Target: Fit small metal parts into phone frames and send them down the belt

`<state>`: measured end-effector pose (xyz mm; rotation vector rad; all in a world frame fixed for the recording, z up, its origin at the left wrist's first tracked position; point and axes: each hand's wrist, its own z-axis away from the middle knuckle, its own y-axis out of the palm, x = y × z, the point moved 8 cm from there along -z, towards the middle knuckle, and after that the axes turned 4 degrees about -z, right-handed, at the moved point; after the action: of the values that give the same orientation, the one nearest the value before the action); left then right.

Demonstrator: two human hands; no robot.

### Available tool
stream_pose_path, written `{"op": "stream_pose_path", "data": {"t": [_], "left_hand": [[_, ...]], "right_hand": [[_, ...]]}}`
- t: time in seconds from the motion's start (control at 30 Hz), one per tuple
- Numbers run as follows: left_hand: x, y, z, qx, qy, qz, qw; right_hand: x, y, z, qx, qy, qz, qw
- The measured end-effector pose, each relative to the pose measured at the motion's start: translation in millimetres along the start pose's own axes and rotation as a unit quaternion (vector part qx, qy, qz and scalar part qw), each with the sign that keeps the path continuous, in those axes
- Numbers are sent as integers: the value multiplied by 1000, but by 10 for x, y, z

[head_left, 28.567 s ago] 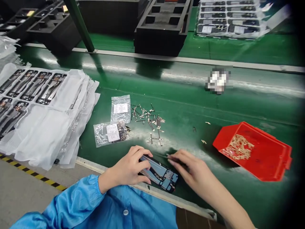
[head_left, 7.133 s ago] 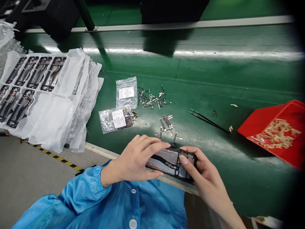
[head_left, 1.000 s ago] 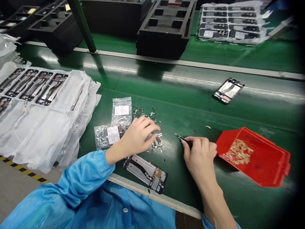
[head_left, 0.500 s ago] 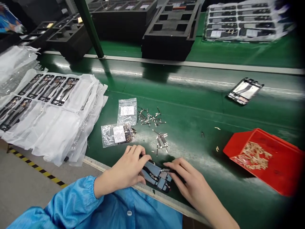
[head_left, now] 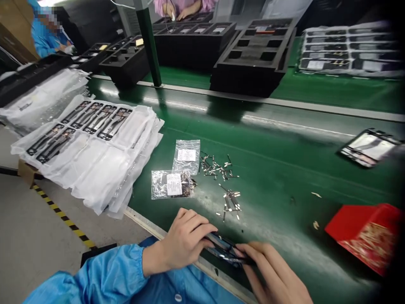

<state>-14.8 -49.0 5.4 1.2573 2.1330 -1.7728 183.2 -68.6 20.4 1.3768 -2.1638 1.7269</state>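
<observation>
At the belt edge (head_left: 148, 228), left hand (head_left: 183, 240) and right hand (head_left: 268, 270) still grip the phone frame (head_left: 221, 247).

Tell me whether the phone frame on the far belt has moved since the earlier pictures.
Yes, the phone frame has moved right, farther from the black foam tray.

"How's the light, as we see it?"

"Bright, from overhead, with a pale streak of glare (head_left: 278, 123) across the green table (head_left: 268, 169)."

"Shadows?"

"Dark ones below the black trays (head_left: 249, 76). The right edge falls into darkness, the red bin (head_left: 360, 236) looks warped there, the right hand (head_left: 272, 270) is slightly soft, and the far person (head_left: 47, 36) is pixelated."
</observation>
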Motion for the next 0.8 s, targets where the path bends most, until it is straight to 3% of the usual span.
{"op": "stream_pose_path", "data": {"t": [0.3, 0.4, 0.53, 0.6, 0.7, 0.8], "left_hand": [[-151, -114, -72, -81, 44, -6, 996], [-115, -135, -95, -84, 43, -3, 995], [-98, -250, -116, -98, 56, 25, 993], [-120, -330, -115, -115, 64, 33, 991], [-167, -415, -92, -143, 67, 31, 987], [-202, -421, -57, -149, 69, 34, 986]], "right_hand": [[197, -36, -155, 32, 21, -11, 999], [1, -161, -151, 16, 58, -24, 998], [-474, -380, 61, -72, 128, 143, 979], [-580, -384, 168, -79, 140, 219, 962], [-416, -334, 206, -80, 113, 222, 965], [32, -318, 137, -105, 25, 148, 983]]}}
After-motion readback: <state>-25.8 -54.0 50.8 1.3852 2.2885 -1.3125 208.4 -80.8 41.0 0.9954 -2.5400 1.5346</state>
